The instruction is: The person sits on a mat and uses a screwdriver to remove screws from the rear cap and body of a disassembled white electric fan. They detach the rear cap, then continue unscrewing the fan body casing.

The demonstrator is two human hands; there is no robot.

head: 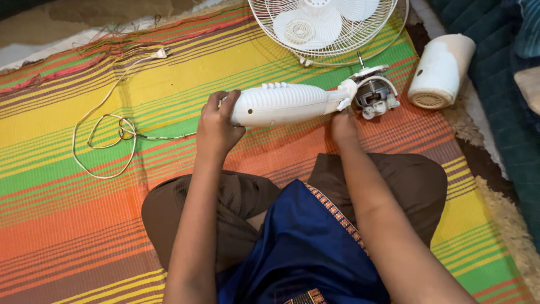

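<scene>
Both hands hold the white fan housing [281,104]: left grip [216,126] clamped on its end, right grip [343,125] beneath, closure hidden.

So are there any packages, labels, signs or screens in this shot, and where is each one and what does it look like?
No packages, labels, signs or screens are in view.
The left hand has a grip on a white ribbed fan housing with a bare motor.
The right hand sits under the motor end.
The striped mat also holds a white fan grille, a white cover and a cord.
</scene>
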